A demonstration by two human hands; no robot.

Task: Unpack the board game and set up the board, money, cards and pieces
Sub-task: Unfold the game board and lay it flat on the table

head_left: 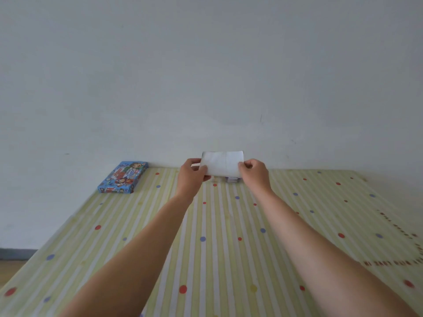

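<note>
Two hands, yours, are raised over the far edge of the tabletop, which is covered in striped, dotted cloth.

- Item 1: folded white sheet, blank side toward you, one vertical crease showing, held upright above the cloth. Your left hand pinches its left edge and your right hand its right edge; each grip is pinched on the paper.
- Item 2: blue game box, flat, picture side up, far left, well apart from the sheet.
- Item 3: small pieces just below the sheet, too blurred to name.
</note>
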